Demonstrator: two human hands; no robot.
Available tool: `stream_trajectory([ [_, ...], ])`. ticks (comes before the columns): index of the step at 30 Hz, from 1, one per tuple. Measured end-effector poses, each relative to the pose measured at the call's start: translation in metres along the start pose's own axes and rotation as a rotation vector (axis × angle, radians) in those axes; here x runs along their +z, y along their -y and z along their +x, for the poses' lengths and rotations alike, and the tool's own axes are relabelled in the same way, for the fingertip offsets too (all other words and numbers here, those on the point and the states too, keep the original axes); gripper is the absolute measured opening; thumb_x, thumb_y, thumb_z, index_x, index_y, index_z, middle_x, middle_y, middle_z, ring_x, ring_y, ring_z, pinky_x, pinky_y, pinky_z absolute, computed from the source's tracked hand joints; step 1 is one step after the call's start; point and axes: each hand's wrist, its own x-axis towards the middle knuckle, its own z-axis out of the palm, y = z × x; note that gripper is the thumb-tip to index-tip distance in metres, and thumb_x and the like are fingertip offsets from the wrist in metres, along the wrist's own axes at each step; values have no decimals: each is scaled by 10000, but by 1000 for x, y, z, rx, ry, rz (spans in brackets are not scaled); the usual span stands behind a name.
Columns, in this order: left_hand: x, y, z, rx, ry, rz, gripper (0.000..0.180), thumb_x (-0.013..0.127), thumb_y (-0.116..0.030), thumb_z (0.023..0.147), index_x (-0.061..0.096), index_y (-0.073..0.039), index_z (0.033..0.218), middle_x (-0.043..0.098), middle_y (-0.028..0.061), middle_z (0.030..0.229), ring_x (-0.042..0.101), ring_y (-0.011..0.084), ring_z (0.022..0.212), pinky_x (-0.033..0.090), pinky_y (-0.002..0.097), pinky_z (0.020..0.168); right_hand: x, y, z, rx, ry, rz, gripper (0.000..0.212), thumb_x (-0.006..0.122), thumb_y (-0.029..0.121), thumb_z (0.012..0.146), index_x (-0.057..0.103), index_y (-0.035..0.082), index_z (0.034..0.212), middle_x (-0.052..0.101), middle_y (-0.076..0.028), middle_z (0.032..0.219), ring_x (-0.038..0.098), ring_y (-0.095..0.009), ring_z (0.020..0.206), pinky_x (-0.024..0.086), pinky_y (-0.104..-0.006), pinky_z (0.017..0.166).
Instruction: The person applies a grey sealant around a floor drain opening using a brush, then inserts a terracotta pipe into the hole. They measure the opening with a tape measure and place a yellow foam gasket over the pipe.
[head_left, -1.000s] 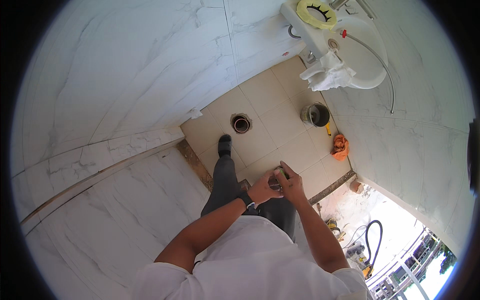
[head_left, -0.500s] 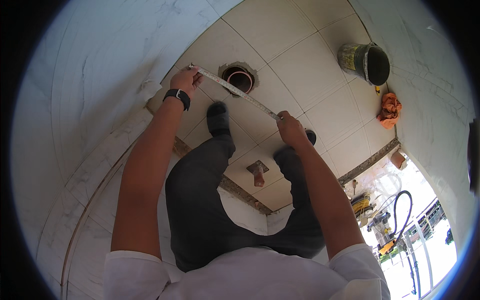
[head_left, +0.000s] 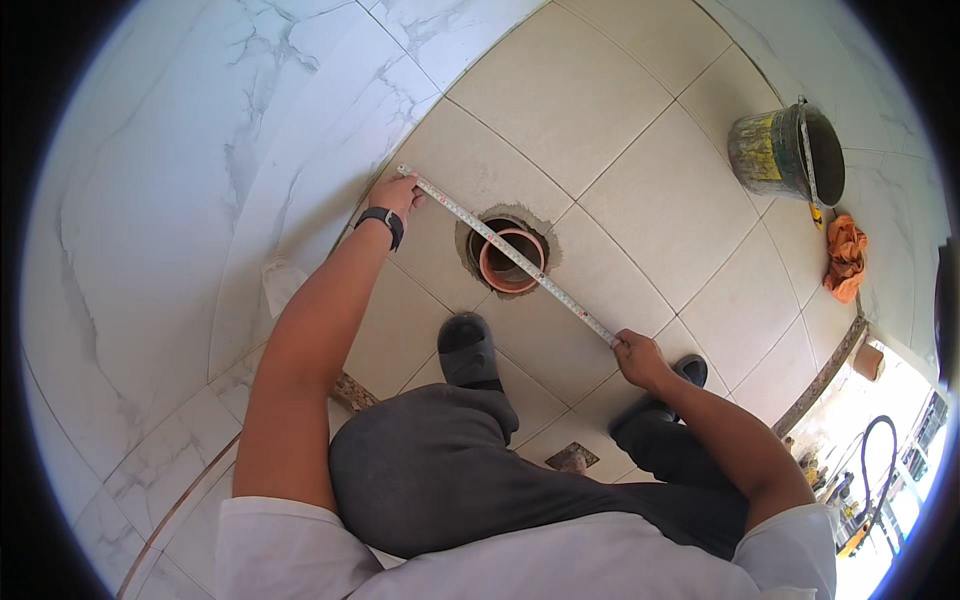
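Observation:
A white measuring tape (head_left: 463, 212) is stretched slantwise above the tiled floor, from near the left wall down to the right. My left hand (head_left: 397, 196), with a dark watch on its wrist, pinches the tape close to its far-left end. The fingers of my right hand (head_left: 640, 358) are closed on the tape's other end, near my right foot. Between the hands the tape crosses over an orange-brown drain pipe (head_left: 487, 268), which sits in a rough round hole in the floor. Whether the tape touches the pipe rim I cannot tell.
A paint-stained dark bucket (head_left: 765, 160) lies on its side by the right wall, beside a crumpled orange cloth (head_left: 846, 258). A small square floor opening (head_left: 580, 452) is between my feet. Marble-patterned tiles (head_left: 190, 150) cover the left wall. At the lower right is a bright doorway with a black hose (head_left: 893, 450).
My view has tilted, so the floor, pipe and bucket appear lower and farther right. Both hands still hold the tape, now passing across the pipe opening instead of along its near edge.

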Motion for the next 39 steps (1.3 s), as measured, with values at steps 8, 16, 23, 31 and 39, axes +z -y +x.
stream_trajectory([
  [8,-3,2,6,34,-74,-95,146,572,-262,1020,617,-133,1075,647,-18,976,599,110,845,497,300,790,13,10,24,-115,-83,-74,290,556,265,954,687,38,1078,695,-240,1004,648,-435,995,509,-491,886],
  [16,4,-1,10,7,-133,-231,137,601,-249,990,622,-121,946,602,-19,821,527,99,659,374,263,530,16,15,32,-111,-114,-51,276,575,247,930,716,29,1023,700,-236,1021,648,-428,1014,506,-480,915],
  [23,2,2,13,-16,-112,-256,111,631,-238,980,651,-134,1012,630,-31,917,536,74,738,368,248,609,19,19,24,-110,-173,-31,284,586,255,918,720,32,1031,703,-235,1009,657,-418,986,513,-477,901],
  [31,7,2,7,32,-111,-230,112,630,-238,983,646,-127,983,611,-25,866,517,89,715,373,278,599,28,16,25,-95,-153,-8,286,598,261,914,725,19,998,704,-241,962,666,-423,938,518,-472,863],
  [39,5,46,-49,579,-196,574,469,726,-339,893,622,45,1141,657,177,1070,634,293,956,510,402,859,28,13,27,-149,-166,-52,285,603,265,907,728,27,999,706,-236,937,665,-428,922,519,-474,856],
])
